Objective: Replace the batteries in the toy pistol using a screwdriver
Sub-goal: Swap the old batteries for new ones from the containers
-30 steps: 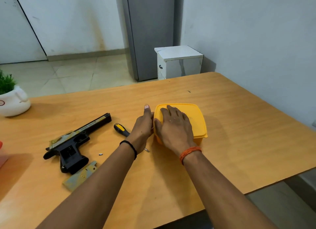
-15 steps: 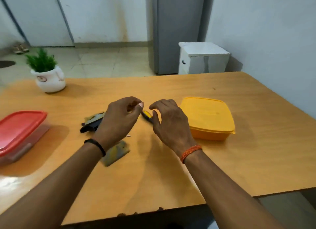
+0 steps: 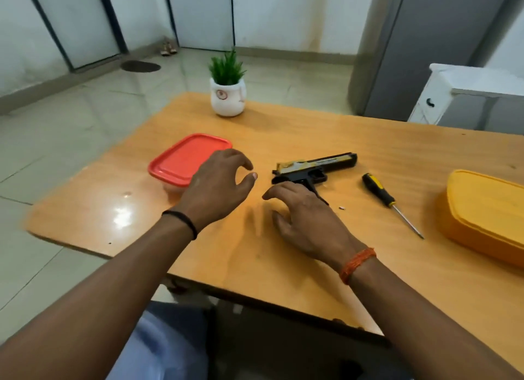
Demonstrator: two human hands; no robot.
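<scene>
The black and gold toy pistol (image 3: 314, 168) lies on its side on the wooden table (image 3: 368, 141), barrel pointing right. My right hand (image 3: 306, 220) hovers over its grip with fingers spread, hiding the grip. My left hand (image 3: 218, 184) is in the air beside the red-lidded box (image 3: 187, 158), fingers curved apart and holding nothing. The black and yellow screwdriver (image 3: 388, 201) lies right of the pistol, tip toward me. A small white screw (image 3: 342, 208) lies between the pistol and the screwdriver.
A yellow lidded box (image 3: 487, 209) sits at the right edge of view. A small potted plant (image 3: 228, 90) stands at the table's far side. The table's left and near edges are close to my arms. A grey fridge (image 3: 425, 39) and white cabinet (image 3: 465, 96) stand behind.
Both hands left the yellow box and moved left across the table. My view swung left, bringing the red-lidded box and the plant into the middle.
</scene>
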